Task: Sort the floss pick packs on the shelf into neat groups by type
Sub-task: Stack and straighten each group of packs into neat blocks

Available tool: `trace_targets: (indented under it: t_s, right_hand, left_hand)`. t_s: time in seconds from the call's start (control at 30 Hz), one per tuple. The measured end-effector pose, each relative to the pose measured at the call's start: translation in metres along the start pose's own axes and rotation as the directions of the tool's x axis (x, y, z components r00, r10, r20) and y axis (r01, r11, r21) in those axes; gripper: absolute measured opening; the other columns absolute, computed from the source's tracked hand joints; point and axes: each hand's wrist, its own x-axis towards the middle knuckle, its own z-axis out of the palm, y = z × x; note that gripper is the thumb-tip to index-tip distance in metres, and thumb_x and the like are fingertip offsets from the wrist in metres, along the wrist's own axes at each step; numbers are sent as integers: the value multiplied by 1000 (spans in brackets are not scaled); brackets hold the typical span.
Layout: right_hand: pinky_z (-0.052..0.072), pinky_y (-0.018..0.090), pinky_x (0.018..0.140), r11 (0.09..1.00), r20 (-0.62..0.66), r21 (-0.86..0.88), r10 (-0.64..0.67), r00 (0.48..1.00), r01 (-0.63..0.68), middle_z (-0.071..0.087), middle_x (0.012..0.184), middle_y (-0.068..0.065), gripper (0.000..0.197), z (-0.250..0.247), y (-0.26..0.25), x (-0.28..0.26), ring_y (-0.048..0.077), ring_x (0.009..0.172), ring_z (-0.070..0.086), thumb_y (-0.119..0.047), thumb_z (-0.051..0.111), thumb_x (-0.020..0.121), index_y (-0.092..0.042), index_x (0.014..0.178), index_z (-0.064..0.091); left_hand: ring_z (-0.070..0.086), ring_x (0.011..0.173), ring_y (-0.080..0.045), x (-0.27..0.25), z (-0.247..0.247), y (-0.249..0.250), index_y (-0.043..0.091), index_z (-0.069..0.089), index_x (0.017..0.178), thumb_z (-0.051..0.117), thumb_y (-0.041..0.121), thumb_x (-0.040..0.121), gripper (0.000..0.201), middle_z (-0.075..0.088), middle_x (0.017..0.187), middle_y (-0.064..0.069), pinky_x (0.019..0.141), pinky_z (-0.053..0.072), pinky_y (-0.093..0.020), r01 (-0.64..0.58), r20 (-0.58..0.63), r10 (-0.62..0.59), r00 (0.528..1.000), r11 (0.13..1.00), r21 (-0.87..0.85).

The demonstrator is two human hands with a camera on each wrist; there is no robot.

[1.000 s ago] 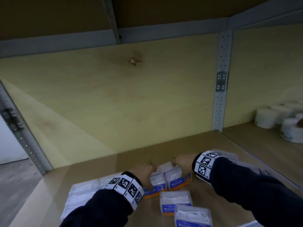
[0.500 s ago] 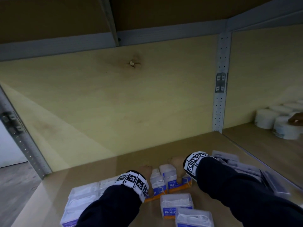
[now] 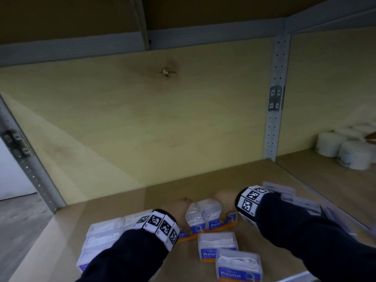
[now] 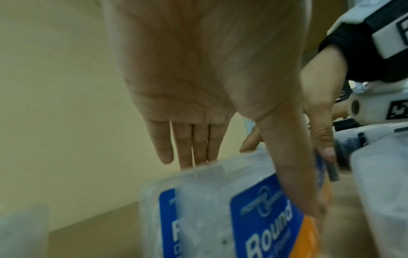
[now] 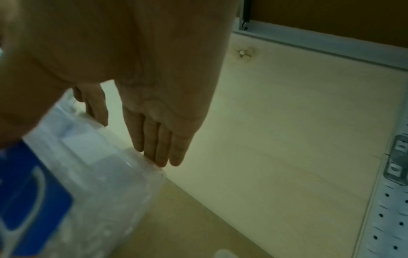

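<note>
L hand (image 4: 198, 78): fingers (image 4: 187, 148) straight behind Round pack (image 4: 220, 209), thumb (image 4: 293, 174) on label, pinching it. R hand (image 5: 154, 78): straight fingertips (image 5: 161, 157) touch adjacent pack (image 5: 88, 174); thumb blurred, grip unclear. Both packs upright, side by side on shelf (image 3: 183, 186).

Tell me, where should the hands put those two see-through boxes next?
The left hand and right hand each grip a tilted clear plastic box with a blue-and-orange Round label; two matching boxes lie nearer the front. Probably best: draw the held pair back beside those.
</note>
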Motion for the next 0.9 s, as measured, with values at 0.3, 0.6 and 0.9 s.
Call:
trace_targets:
  t_s: [0.3, 0.6, 0.9]
  right_hand:
    - [44, 28, 84, 996, -97, -79, -38, 995, 31, 58, 132, 17, 40, 10, 6, -35, 29, 117, 57, -3, 52, 90, -4, 130, 54]
    - [44, 32, 73, 987, -46, -145, -69, 997, 61, 65, 111, 24, 24, 13, -4, -35, 36, 102, 61, -7, 55, 87, 3, 107, 63]
    - [47, 30, 95, 999, -110, -33, -20, 994, 16, 54, 137, 12, 46, 13, -3, -41, 27, 121, 55, -12, 56, 89, -7, 134, 50]
  left_hand:
    - [47, 131, -18, -11, 26, -15, 17, 50, 134, 56, 9, 90, 45, 47, 144, -1, 109, 35, -25, -44, -114, 42, 993, 999, -17]
    - [48, 131, -17, -14, 28, -22, 18, 51, 134, 53, 7, 91, 44, 50, 143, -2, 112, 35, -25, -28, -123, 20, 992, 998, -59]
    - [46, 132, -20, -24, 23, -17, 19, 48, 136, 53, 10, 91, 47, 47, 145, -3, 112, 36, -29, -39, -137, 32, 990, 998, -45]
